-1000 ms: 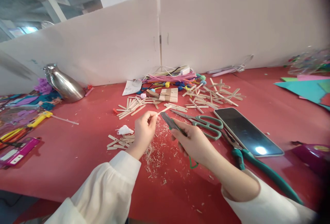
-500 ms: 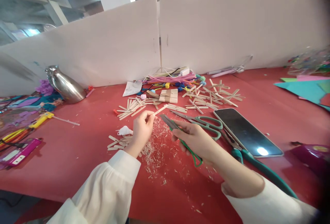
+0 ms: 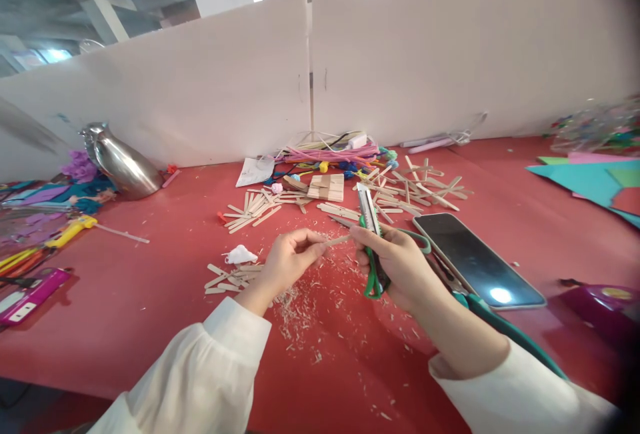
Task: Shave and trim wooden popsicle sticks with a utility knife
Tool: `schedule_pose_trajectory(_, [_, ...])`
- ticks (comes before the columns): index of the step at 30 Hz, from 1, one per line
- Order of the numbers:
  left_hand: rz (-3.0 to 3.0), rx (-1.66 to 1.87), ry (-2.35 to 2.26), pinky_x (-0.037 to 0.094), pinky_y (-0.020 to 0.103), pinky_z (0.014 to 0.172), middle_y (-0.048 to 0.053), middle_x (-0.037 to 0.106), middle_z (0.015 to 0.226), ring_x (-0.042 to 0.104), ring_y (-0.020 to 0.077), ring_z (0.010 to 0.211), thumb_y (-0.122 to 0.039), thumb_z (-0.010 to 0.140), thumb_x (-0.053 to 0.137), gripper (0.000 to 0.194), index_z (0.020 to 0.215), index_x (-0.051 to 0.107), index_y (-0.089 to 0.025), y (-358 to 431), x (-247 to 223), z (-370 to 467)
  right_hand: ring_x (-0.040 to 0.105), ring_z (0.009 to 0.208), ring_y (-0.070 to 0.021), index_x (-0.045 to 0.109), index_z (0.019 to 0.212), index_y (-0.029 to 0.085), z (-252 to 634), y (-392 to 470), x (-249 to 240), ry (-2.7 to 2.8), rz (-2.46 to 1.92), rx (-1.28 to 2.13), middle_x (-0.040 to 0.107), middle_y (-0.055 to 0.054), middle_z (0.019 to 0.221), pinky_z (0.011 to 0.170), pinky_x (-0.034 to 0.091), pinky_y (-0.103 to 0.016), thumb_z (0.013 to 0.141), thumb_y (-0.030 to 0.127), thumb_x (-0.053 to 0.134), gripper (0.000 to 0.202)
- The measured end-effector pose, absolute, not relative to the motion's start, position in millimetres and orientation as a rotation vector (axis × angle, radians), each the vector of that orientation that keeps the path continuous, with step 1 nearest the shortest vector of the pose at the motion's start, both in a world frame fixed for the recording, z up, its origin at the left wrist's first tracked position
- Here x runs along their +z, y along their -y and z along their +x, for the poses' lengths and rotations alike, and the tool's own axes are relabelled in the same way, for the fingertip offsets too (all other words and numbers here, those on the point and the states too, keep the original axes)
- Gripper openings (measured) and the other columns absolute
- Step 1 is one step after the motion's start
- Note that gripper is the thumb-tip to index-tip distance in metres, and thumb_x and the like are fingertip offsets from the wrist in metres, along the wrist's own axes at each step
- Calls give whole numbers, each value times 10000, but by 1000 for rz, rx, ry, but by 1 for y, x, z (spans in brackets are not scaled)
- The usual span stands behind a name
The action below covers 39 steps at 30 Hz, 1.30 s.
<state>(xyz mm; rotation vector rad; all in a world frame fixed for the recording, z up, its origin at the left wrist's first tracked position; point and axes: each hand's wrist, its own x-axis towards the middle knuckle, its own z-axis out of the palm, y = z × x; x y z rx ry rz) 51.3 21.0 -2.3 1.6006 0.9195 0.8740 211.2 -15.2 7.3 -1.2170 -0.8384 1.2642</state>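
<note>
My left hand (image 3: 290,257) pinches one end of a wooden craft stick (image 3: 338,241), held level above the table. The stick's other end meets the fingertips of my right hand (image 3: 395,254). That hand is also closed around green-handled scissors (image 3: 369,211), their blades upright and a toothed edge showing. Below lie scattered wood shavings (image 3: 305,314). Beside my left wrist is a small pile of craft sticks (image 3: 227,279), with a crumpled white piece (image 3: 241,255) just behind it. A larger pair of scissors (image 3: 420,239) is partly hidden behind my right hand.
Loose craft sticks (image 3: 420,184) and a bundled stack (image 3: 326,187) lie at the back. A phone (image 3: 475,257) and green-handled pliers (image 3: 505,327) are on the right. A metal jug (image 3: 125,164), glue gun (image 3: 75,229) and purple power strip (image 3: 35,294) stand left. White panels (image 3: 200,101) border the red table.
The scissors have swung from pointing left to upright in my right hand. My left hand has lowered the stick and turned it rightward, and my right fingertips now meet its end.
</note>
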Motion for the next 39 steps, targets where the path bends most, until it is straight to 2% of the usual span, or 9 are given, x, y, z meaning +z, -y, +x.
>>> schedule_pose_trajectory(6, [1686,690,-866,410,215,594,10,603,692,526,95,606,-324,784,575,187,762,604,-141,-20,-3,50,399,363,-67,467,632,194,212,16,7,900,-1255,1218,470,64,415,362,286,-203,679,349,599,209])
schedule_pose_trajectory(12, [1703,612,-799,436,275,721,40,638,816,585,156,778,-311,781,588,234,963,615,-168,-18,-6,49,400,363,-70,498,693,193,209,17,10,996,-1270,1126,470,79,405,369,299,-200,649,264,592,126])
schedule_pose_trajectory(18, [1726,594,-784,419,235,634,17,609,700,544,120,648,-326,800,558,182,778,612,-153,-17,-2,50,404,371,-75,491,720,198,208,19,12,1147,-1290,1001,453,86,417,375,313,-206,676,258,561,102])
schedule_pose_trajectory(22, [1742,623,-781,406,232,634,2,572,607,524,110,607,-349,819,533,263,663,578,-142,-17,1,50,393,367,-69,487,709,202,206,18,9,1193,-1292,991,436,94,420,376,322,-203,689,290,571,122])
schedule_pose_trajectory(29, [1670,597,-731,424,248,666,29,615,681,565,136,684,-385,819,523,274,730,603,-139,-16,1,50,402,362,-68,461,652,203,209,17,8,1202,-1297,1065,442,88,409,372,310,-200,694,281,558,131])
schedule_pose_trajectory(35, [1759,599,-808,394,223,583,-3,582,590,513,110,575,-401,791,555,301,623,576,-153,-15,2,52,392,382,-68,460,657,207,206,21,13,1252,-1343,1026,441,83,429,384,307,-204,704,289,543,126])
schedule_pose_trajectory(39, [1771,589,-822,402,237,592,13,587,608,524,126,599,-387,799,532,295,637,586,-146,-15,3,53,389,371,-79,443,634,217,209,19,23,1348,-1420,1013,421,86,412,383,297,-217,696,274,530,120])
